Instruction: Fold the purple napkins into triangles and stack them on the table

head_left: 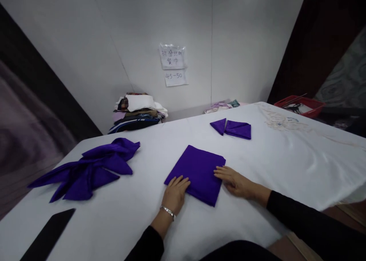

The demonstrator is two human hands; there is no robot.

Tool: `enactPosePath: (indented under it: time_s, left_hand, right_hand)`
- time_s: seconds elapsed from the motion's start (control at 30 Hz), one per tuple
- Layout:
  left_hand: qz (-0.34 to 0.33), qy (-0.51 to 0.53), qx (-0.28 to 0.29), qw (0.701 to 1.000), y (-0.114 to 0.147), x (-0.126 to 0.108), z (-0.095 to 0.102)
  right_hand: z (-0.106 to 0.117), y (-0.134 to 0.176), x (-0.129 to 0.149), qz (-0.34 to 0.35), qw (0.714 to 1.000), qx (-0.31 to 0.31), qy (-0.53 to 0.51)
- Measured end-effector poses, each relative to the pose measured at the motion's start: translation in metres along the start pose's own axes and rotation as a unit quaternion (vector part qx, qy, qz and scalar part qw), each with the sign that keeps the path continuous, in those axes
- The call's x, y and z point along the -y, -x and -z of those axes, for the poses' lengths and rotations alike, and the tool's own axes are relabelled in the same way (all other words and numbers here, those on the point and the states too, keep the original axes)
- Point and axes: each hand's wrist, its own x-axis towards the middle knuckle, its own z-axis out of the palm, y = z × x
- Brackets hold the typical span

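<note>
Fingers of the left hand (pixel 174 195) slightly spread, gripping nothing, laid on the near edge of the folded purple square (pixel 198 173), mid-table on white cloth (pixel 137 215); those of the right hand (pixel 238 182) close together on its right edge, apparently to steady the layers. Leftward, loose purple fabric (pixel 95 165), well clear of the hands. Farther, folded purple pieces (pixel 239 130), perhaps set apart for room.

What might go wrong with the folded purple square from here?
The purple square could slip out of line, since the left hand and right hand rest at its edges without gripping. The white tablecloth, wrinkled toward the right, might ruck under a push. The bracelet might catch the square's edge.
</note>
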Motion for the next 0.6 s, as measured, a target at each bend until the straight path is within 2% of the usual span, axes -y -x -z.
enactPosePath:
  time_s: [0.1,0.2,0.3,0.47,0.6]
  left_hand:
    - [0.069,-0.025,-0.007,0.997,0.009,0.03,0.009]
    - [0.123,-0.032,-0.015,0.992,0.017,0.044,0.014]
    - [0.131,-0.001,-0.022,0.991,0.022,0.038,0.015]
    - [0.12,0.027,-0.061,0.991,0.011,0.012,0.017]
    - [0.203,-0.029,-0.06,0.977,-0.011,0.009,0.015]
  right_hand:
    - [-0.002,-0.007,0.004,0.004,1.0,0.01,0.012]
    - [0.0,-0.019,-0.001,-0.033,0.999,-0.035,0.024]
    - [0.0,-0.036,-0.003,-0.041,0.998,-0.054,0.019]
    - [-0.017,-0.089,0.016,0.007,0.999,0.03,0.007]
    - [-0.041,-0.142,0.037,0.024,0.996,0.086,0.02]
